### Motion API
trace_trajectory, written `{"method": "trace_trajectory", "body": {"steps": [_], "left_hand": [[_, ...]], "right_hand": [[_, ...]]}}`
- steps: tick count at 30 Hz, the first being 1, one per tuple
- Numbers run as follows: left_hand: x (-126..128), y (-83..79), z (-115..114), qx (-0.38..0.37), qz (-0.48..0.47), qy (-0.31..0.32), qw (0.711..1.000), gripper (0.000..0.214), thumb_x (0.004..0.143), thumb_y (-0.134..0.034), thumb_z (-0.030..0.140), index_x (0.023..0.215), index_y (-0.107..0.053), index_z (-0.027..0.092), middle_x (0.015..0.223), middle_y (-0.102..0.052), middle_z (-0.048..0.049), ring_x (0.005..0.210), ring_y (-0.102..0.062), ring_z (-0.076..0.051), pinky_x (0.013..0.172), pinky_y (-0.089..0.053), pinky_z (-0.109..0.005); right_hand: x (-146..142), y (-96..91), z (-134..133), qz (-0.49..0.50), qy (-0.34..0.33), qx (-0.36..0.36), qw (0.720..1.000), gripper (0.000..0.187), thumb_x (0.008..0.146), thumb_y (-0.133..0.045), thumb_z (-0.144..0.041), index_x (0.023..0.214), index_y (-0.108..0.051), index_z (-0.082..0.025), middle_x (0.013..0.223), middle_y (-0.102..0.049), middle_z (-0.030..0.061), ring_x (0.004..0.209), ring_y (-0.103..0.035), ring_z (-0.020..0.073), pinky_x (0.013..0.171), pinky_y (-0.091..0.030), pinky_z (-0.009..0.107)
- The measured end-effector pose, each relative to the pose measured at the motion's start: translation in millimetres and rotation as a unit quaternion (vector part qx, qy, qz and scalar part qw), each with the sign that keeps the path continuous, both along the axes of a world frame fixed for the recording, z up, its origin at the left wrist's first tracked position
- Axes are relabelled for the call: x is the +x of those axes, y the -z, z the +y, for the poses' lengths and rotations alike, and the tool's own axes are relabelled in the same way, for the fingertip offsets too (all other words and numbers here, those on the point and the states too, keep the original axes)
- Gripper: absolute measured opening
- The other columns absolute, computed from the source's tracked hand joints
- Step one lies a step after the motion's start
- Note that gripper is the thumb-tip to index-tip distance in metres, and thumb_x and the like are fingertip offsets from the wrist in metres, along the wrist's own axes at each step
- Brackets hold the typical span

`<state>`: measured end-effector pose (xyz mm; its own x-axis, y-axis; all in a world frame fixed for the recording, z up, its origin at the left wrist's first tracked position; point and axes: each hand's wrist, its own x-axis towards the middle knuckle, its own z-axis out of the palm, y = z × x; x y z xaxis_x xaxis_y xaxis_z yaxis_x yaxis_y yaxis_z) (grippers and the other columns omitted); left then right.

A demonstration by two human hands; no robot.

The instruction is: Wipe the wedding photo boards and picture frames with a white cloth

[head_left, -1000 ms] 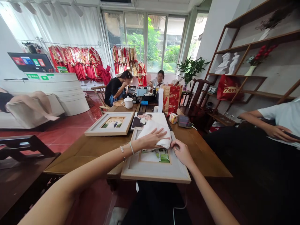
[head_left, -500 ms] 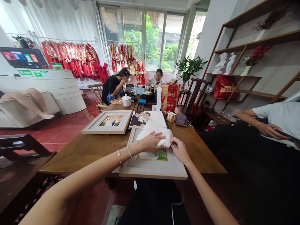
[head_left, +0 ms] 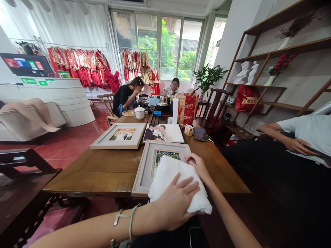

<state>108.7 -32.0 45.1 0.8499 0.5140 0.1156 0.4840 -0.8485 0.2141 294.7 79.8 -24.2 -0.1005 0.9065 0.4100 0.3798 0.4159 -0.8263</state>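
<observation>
My left hand [head_left: 173, 203] lies flat, fingers spread, on a white cloth [head_left: 170, 175] that covers the near half of a framed photo [head_left: 144, 165] on the wooden table [head_left: 103, 172]. My right hand [head_left: 198, 165] rests on the frame's right edge with its fingers curled against it. Beyond it lie a second framed photo [head_left: 120, 135] and an unframed wedding print [head_left: 164, 132].
A person in a white shirt [head_left: 307, 134] sits at the right. Two people sit at the table's far end among a teapot [head_left: 139, 112], a red bag [head_left: 188, 108] and small boxes. Wooden shelves [head_left: 271, 82] line the right wall. A dark bench [head_left: 23, 160] stands at the left.
My left hand has dragged the cloth down the picture towards me, from the frame's top to its near edge, baring the upper part of the photo. The right hand stayed on the frame's right side.
</observation>
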Motion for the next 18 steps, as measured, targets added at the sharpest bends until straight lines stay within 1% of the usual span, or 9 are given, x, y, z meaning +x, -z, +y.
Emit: {"method": "trace_trajectory", "body": {"steps": [3,5,7,9,12,15,18], "left_hand": [[-6,-4.8,2,0.003,0.009,0.055,0.998,0.055,0.093,-0.044,0.040,0.142,-0.033,0.016,0.144,-0.043,-0.0065,0.138,-0.028,-0.020,0.116,-0.015,-0.046],[-8,-6.6,2,0.014,0.022,0.094,0.995,0.058,0.091,-0.049,0.036,0.142,-0.032,0.016,0.145,-0.041,-0.0042,0.139,-0.024,-0.018,0.117,-0.013,-0.044],[-8,-6.3,1,0.026,0.033,0.108,0.993,0.059,0.089,-0.052,0.034,0.142,-0.032,0.017,0.146,-0.039,-0.0029,0.140,-0.023,-0.017,0.117,-0.013,-0.044],[-7,-4.6,1,0.033,0.043,0.100,0.994,0.058,0.088,-0.054,0.033,0.140,-0.033,0.017,0.146,-0.040,-0.0037,0.139,-0.024,-0.019,0.116,-0.015,-0.047],[-7,-2.0,2,0.042,0.058,0.059,0.996,0.052,0.088,-0.054,0.030,0.136,-0.039,0.018,0.141,-0.046,-0.0068,0.135,-0.034,-0.023,0.112,-0.024,-0.050],[-10,-1.4,3,0.078,0.079,-0.026,0.993,0.037,0.092,-0.044,0.021,0.128,-0.050,0.017,0.133,-0.054,-0.0101,0.127,-0.044,-0.028,0.106,-0.030,-0.058],[-15,-0.8,8,0.119,0.126,-0.118,0.978,0.035,0.092,-0.040,0.013,0.123,-0.055,0.012,0.128,-0.057,-0.0158,0.122,-0.048,-0.032,0.103,-0.032,-0.063]], "right_hand": [[2,0.0,2,-0.010,-0.001,-0.006,1.000,0.012,0.065,-0.047,-0.018,0.067,-0.058,-0.020,0.077,-0.065,0.0036,0.075,-0.060,0.0196,0.071,-0.044,0.030],[2,0.4,5,-0.017,0.000,-0.012,1.000,0.012,0.064,-0.047,-0.019,0.067,-0.059,-0.020,0.075,-0.066,0.0031,0.072,-0.060,0.0191,0.069,-0.045,0.029],[3,0.8,6,-0.021,0.002,-0.014,1.000,0.012,0.063,-0.047,-0.018,0.065,-0.059,-0.021,0.074,-0.066,0.0028,0.070,-0.060,0.0188,0.068,-0.045,0.029],[3,1.2,7,-0.023,0.005,-0.014,1.000,0.012,0.063,-0.046,-0.018,0.065,-0.058,-0.021,0.074,-0.066,0.0031,0.071,-0.060,0.0190,0.068,-0.045,0.029],[2,1.8,6,-0.021,0.008,-0.014,1.000,0.013,0.063,-0.046,-0.018,0.066,-0.058,-0.020,0.076,-0.066,0.0038,0.073,-0.061,0.0198,0.069,-0.045,0.030],[1,2.4,3,-0.013,0.003,-0.011,1.000,0.012,0.064,-0.046,-0.018,0.067,-0.058,-0.020,0.077,-0.065,0.0042,0.078,-0.061,0.0207,0.072,-0.044,0.031],[-1,2.7,0,-0.011,0.011,-0.002,1.000,0.014,0.066,-0.044,-0.015,0.069,-0.057,-0.020,0.079,-0.064,0.0043,0.081,-0.060,0.0207,0.076,-0.043,0.032]]}}
